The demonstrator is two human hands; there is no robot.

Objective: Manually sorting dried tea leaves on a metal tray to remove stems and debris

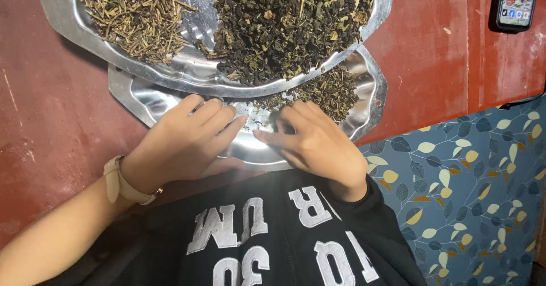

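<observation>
Red floor, leaf-print mat beside. Left hand (187, 141) and right hand (315, 141) rest on lower tray (369, 101), fingers loosely spread, gripping nothing. Dried herbs (330, 92) just beyond fingertips: light, brittle, loose; pinch small tufts.

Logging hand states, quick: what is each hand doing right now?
Left hand: open, fingers flat on the lower shiny metal tray, holding nothing.
Right hand: fingers curled over dried dark leaves; grip cannot be told.

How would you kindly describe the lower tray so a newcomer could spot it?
On the red floor lie two stacked metal trays. The lower tray peeks out beneath the upper tray, under both hands. Unlike its heaped neighbour, it holds only a small patch of dried leaves.
</observation>
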